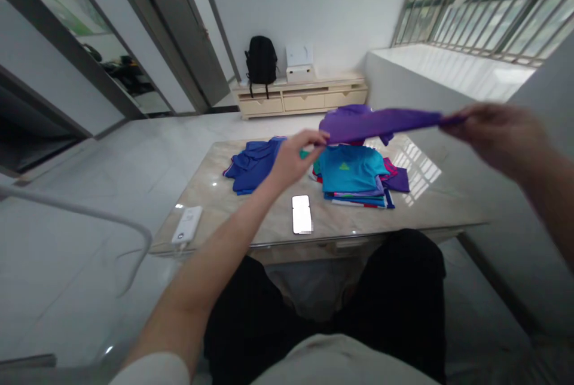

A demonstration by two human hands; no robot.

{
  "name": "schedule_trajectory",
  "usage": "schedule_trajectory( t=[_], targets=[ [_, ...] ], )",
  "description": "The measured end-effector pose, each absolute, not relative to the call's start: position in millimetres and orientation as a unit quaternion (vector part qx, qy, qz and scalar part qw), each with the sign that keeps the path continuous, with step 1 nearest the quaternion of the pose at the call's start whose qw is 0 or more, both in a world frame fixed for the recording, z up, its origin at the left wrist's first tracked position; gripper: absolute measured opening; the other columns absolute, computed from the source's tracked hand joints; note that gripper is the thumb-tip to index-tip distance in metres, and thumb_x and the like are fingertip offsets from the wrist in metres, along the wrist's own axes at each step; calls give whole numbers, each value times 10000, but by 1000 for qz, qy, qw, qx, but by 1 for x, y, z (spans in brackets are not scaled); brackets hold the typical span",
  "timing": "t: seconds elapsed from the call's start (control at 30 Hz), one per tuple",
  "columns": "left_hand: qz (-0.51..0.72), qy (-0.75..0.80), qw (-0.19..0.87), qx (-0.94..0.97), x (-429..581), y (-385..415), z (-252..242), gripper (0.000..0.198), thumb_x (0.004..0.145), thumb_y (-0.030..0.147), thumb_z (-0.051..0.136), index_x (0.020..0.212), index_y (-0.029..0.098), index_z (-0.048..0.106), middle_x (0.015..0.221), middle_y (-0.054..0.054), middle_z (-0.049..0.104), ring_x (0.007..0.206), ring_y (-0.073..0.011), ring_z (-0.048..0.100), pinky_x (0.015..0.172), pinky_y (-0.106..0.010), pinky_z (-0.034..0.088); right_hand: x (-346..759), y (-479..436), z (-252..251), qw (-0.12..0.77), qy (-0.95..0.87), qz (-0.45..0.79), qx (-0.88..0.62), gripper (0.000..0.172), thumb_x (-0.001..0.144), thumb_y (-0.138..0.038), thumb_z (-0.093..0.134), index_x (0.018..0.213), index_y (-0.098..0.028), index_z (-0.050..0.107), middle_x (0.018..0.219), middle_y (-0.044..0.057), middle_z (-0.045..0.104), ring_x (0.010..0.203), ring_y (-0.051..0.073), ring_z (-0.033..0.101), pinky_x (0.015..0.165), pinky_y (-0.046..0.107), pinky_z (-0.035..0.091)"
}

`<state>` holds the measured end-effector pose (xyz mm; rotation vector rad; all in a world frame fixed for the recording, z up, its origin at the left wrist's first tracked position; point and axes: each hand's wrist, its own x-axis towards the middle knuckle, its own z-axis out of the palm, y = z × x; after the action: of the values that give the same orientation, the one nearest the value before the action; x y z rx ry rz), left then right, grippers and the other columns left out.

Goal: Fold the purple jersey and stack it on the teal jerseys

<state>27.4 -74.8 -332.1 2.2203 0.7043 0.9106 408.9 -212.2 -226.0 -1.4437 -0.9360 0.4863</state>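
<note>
A purple garment (381, 124) is stretched between my two hands above the table. My left hand (299, 155) pinches its left end. At the other end, my right hand (491, 131) is closed on the cloth, slightly smeared by motion. Part of the garment hangs behind the stretched edge, so its full shape is hidden. Below it lies a stack of folded shirts with a turquoise shirt (352, 170) on top. A crumpled blue garment (255, 164) rests left of the stack, partly covered by my left hand and forearm.
A lit phone (302, 215) lies near the front edge of the glossy table (204, 179). At its left corner is a white device (187, 225) with a cable. A low cabinet (305, 101) by the far wall carries a black backpack (261, 61) and white boxes (299, 65).
</note>
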Motion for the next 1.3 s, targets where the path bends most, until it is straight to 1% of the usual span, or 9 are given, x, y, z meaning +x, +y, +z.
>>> schedule_trajectory(
  t=[0.03,0.13,0.23,0.33,0.43,0.83,1.1,1.2,1.3],
  targets=[
    [338,266,337,838,33,-85,-356,181,949,283,651,1098,202,715,1252,-76,737,1229,-254,672,1058,-464,536,408,-221,-250,617,-406,254,-624,282,873,-355,699,899,-75,706,968,25,769,974,161,734,918,311,509],
    [316,265,384,826,37,-116,-415,123,941,216,639,1032,193,720,1188,-75,760,1166,-217,695,1075,-412,523,393,-259,-348,588,-376,331,-635,513,504,-533,937,727,-123,723,852,109,788,826,212,762,853,323,600],
    [299,287,396,820,26,-151,-449,124,934,188,632,1012,175,727,1086,-82,781,1052,-215,730,987,-386,564,378,-308,-435,561,-342,393,-644,559,511,-624,949,758,-165,746,949,134,793,902,300,764,847,420,651],
    [271,313,412,812,11,-186,-460,151,935,181,630,1042,195,738,1067,-60,783,1002,-207,734,935,-358,570,376,-353,-477,539,-306,455,-639,509,636,-614,909,888,-201,751,1114,126,774,1023,325,746,939,485,627],
    [237,331,431,805,0,-210,-454,158,938,180,633,1044,221,743,1074,-33,778,1011,-190,720,946,-324,542,382,-382,-481,494,-306,500,-642,459,734,-592,854,947,-204,733,1222,140,739,1024,326,746,979,512,601],
    [160,289,424,843,-18,-240,-442,183,940,138,629,1070,216,731,1059,-24,771,1010,-174,720,932,-263,504,383,-404,-454,334,-375,571,-650,447,821,-624,751,964,-204,697,1197,140,735,1047,304,714,944,430,571],
    [93,237,394,883,-24,-249,-443,192,932,126,628,1073,226,711,1049,-11,780,970,-177,732,891,-249,508,391,-415,-454,278,-435,562,-646,375,837,-568,749,923,-204,729,914,78,715,899,251,691,863,361,577],
    [65,177,386,903,-25,-243,-437,201,947,136,608,1093,234,704,1050,-10,778,969,-171,734,882,-236,508,397,-415,-449,262,-441,567,-644,373,851,-569,738,918,-203,725,902,71,707,858,235,693,825,345,589],
    [68,132,370,917,-7,-206,-422,201,948,141,610,1089,235,718,1038,-7,780,948,-156,732,854,-214,510,406,-381,-426,295,-429,541,-660,447,806,-613,770,973,-201,729,902,75,729,816,227,720,771,335,610]
  ],
)
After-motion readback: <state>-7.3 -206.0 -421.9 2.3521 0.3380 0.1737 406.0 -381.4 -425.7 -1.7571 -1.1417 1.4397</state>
